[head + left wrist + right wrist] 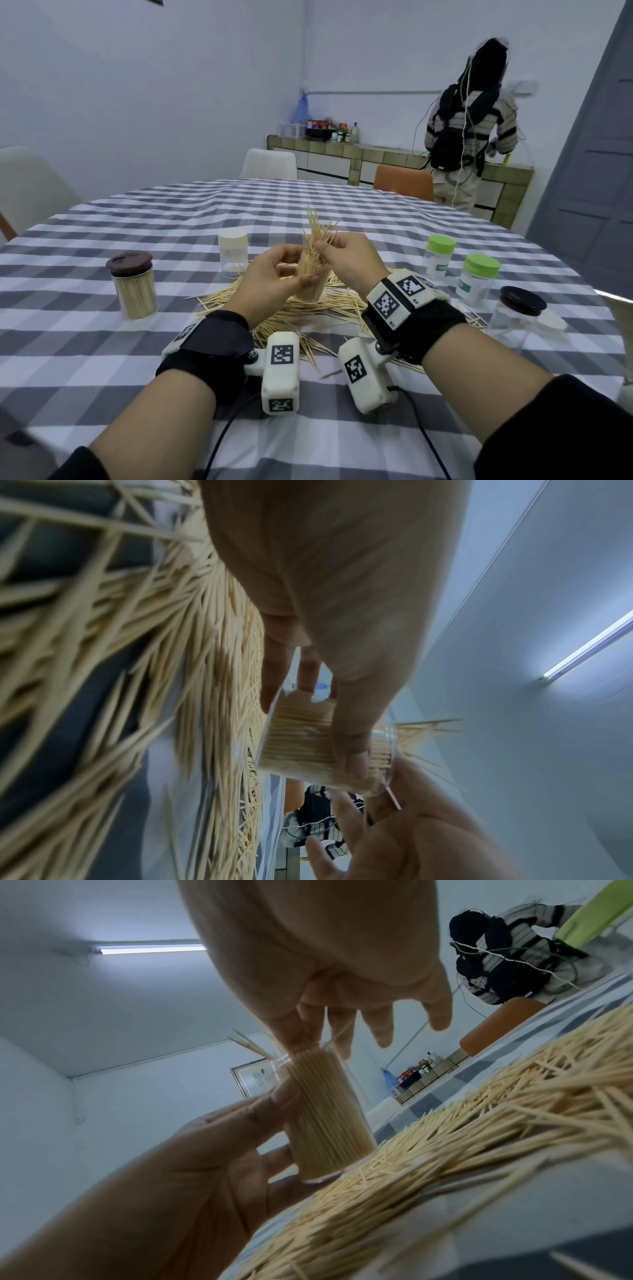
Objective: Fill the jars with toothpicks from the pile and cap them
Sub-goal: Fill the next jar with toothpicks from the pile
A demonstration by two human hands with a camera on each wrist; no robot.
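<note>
Centrally, above the toothpick pile [301, 308] on the checked tablecloth [102, 342]: an open clear jar [313, 279], packed nearly full of upright toothpicks, lifted a little and tilted, its base just over or touching the pile (cannot tell which). Gripped by the left hand [270, 277], thumb across the jar's near side and fingers curled round the far side. At the jar's mouth, the right hand [349, 260], thumb and forefingers pinching a loose bundle of toothpicks [317, 228] that fans upward out of the opening; remaining fingers spread loosely, as seen from the right wrist view.

Left of the pile, a full jar with a brown lid [135, 289], capped and upright. Behind the pile, a nearly empty jar with a white lid [233, 251]. On the right, two clear jars with green lids [440, 255] [478, 277], standing near each other, little inside them. Nearer the right edge, a clear jar with a dark lid [517, 313], and a white cap [551, 325] lying just beside it.

Farther back, white and orange chairs at the table's far side, a tiled counter, and a person in a striped top [469, 130] standing there, back turned
</note>
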